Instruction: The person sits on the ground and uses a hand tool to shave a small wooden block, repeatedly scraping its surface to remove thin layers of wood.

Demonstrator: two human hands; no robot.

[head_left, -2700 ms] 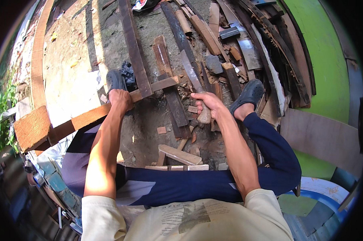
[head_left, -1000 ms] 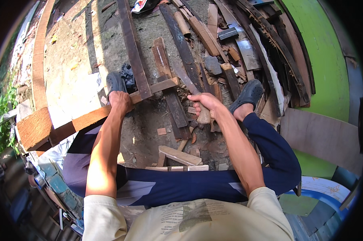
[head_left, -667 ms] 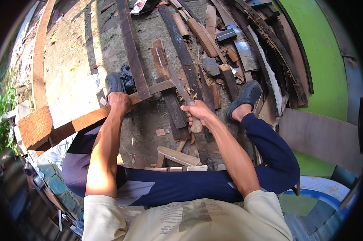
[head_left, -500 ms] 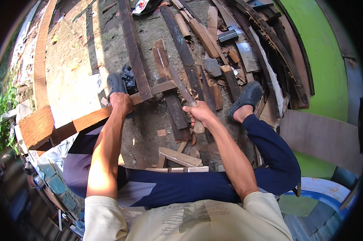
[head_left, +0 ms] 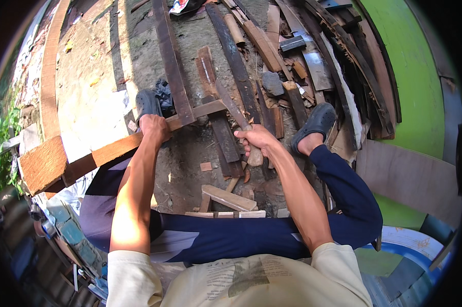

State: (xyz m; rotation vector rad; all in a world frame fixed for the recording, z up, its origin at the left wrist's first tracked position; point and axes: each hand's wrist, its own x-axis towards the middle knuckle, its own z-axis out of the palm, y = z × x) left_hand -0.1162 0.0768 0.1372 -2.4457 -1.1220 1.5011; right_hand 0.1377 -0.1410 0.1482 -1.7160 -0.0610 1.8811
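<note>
My left hand (head_left: 155,128) is closed around a long wooden strip (head_left: 119,147), which slants from the lower left up to the middle. Its paler far end (head_left: 209,108) lies over a dark wood block (head_left: 223,134) on the ground. In my right hand (head_left: 257,139) is a machete, gripped by its wooden handle (head_left: 255,158). The brownish machete blade (head_left: 230,102) points up and away, beside the strip's end and very close to it; whether they touch I cannot tell. My right fingers wrap the handle and are partly hidden.
A dark plank (head_left: 170,66) lies ahead, its near end by the strip. Planks and offcuts (head_left: 264,43) pile up at the right, with a grey stone (head_left: 272,83) among them. My sandaled feet (head_left: 315,125) stand either side. A thick sawn beam (head_left: 42,162) is at the left.
Little differs. The strip and my left hand have shifted very slightly, and my right hand still holds the machete at the strip's end.
</note>
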